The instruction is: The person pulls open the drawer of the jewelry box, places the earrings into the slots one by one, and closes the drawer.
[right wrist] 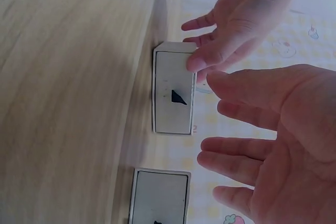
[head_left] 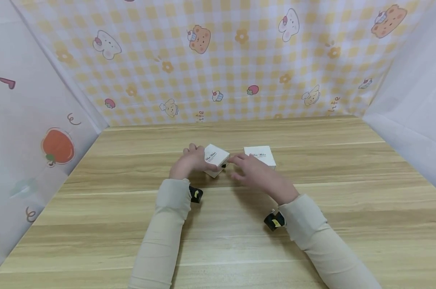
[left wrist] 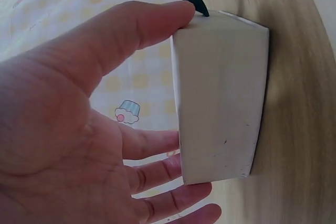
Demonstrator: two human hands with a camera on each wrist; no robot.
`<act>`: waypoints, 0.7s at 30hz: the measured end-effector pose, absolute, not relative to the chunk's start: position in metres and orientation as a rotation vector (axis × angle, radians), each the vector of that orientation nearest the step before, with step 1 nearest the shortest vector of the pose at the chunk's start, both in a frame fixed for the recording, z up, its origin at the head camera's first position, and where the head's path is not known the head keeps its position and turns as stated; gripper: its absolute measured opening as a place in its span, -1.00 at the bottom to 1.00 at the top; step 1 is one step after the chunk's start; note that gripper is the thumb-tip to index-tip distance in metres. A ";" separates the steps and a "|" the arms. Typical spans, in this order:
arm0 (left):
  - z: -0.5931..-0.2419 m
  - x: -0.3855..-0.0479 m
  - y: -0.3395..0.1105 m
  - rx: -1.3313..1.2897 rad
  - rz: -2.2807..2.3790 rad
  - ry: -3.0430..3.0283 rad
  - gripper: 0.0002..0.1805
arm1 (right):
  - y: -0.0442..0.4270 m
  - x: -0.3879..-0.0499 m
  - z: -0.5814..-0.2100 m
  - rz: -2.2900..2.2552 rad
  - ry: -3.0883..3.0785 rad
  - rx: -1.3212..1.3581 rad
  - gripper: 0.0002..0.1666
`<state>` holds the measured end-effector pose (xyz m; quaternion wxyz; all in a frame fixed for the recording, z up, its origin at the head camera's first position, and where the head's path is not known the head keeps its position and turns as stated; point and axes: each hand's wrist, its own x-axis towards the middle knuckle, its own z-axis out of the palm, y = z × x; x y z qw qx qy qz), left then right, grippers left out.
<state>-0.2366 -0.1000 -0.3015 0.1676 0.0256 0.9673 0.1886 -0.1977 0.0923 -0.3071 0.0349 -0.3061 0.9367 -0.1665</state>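
Observation:
My left hand (head_left: 190,161) grips a small white box (head_left: 218,154) with printed script on its top, thumb at the front edge and fingers along the far side. In the right wrist view a dark pull tab (right wrist: 178,97) sticks out of that box's front face. The box stands on the table, turned at an angle. Close to its right corner is my right hand (head_left: 255,172), fingers extended and holding nothing; in the right wrist view they are apart from the box. A second white box (head_left: 260,153) with similar script sits behind the right hand, partly covered by it.
Both boxes are on a wood-grain table (head_left: 218,241). A yellow checked curtain (head_left: 225,72) with cartoon prints hangs behind the far table edge. White sheets (head_left: 33,104) hang along the left and right sides.

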 end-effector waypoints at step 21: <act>-0.294 -0.232 -0.102 0.181 0.439 2.652 -0.12 | 0.084 -0.196 -0.319 -0.500 2.858 -0.960 -0.42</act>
